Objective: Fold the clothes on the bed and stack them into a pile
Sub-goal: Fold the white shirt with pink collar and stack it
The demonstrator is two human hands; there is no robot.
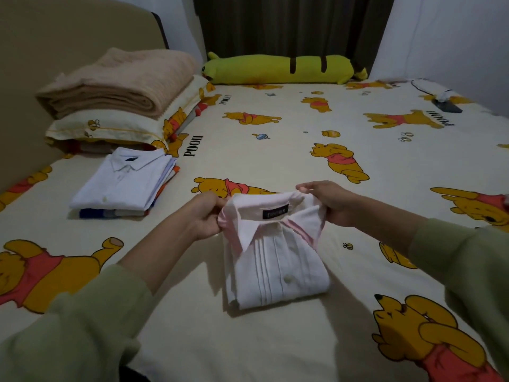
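Counts first. I see two hands, both in green sleeves. My left hand pinches the left shoulder of one folded pink shirt, fingers curled round the cloth. My right hand grips the right shoulder and collar edge the same way. The shirt lies folded on the bed, in the near middle, collar away from me, its top edge lifted slightly in my grip. One button shows on its front, and one dark label inside the collar; I cannot read the lettering.

One pile of folded clothes sits on the bed, well to the left of the pink shirt and apart from it. A white collared shirt is on top. Under it I count edges of several more pieces, blue at the bottom and orange on the right side, but I cannot tell exactly how many.

One pillow lies behind the pile, with one folded beige blanket on top of it. More cloth sits under the pillow, mostly hidden. One long green plush toy lies along the far edge, before a dark curtain. One dark phone with a white cable lies at the far right. At the right frame edge a bit of pink is cut off; I cannot identify it.
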